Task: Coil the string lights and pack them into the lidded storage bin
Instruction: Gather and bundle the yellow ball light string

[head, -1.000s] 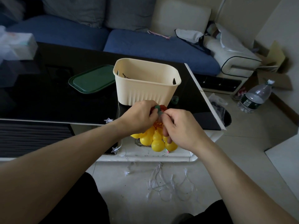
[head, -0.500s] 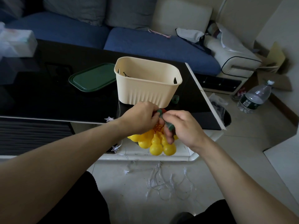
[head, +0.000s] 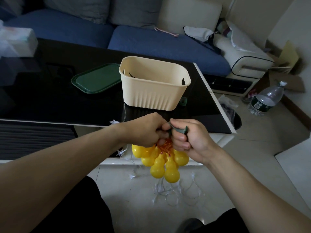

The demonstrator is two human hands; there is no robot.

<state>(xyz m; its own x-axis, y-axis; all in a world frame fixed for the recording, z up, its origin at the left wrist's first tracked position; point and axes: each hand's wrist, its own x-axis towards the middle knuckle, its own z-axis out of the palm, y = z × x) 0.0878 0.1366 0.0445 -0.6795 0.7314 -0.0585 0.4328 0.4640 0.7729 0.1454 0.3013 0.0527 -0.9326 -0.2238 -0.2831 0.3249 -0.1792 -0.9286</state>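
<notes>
Head view: both hands meet at the near edge of the surface (head: pixel 84 105). The left hand (head: pixel 144 130) grips the bundled yellow gourd string lights (head: pixel 161 158); the right hand (head: pixel 190 138) pinches a green tie (head: pixel 179 130). If the tie slips, the coil may spring loose. The cream bin (head: pixel 154 91) shows only a dark cord inside; its green lid (head: pixel 96 79) lies to the left.

**Hands bundle gourd lights before the bin**

The left hand (head: pixel 146 130) grips the yellow gourd lights (head: pixel 164 163) by their orange wires. The right hand (head: pixel 190 140) pinches a green tie (head: pixel 179 130) there. Behind, on the black table (head: pixel 50 101), stand the cream bin (head: pixel 154 91) and green lid (head: pixel 96 79).
</notes>
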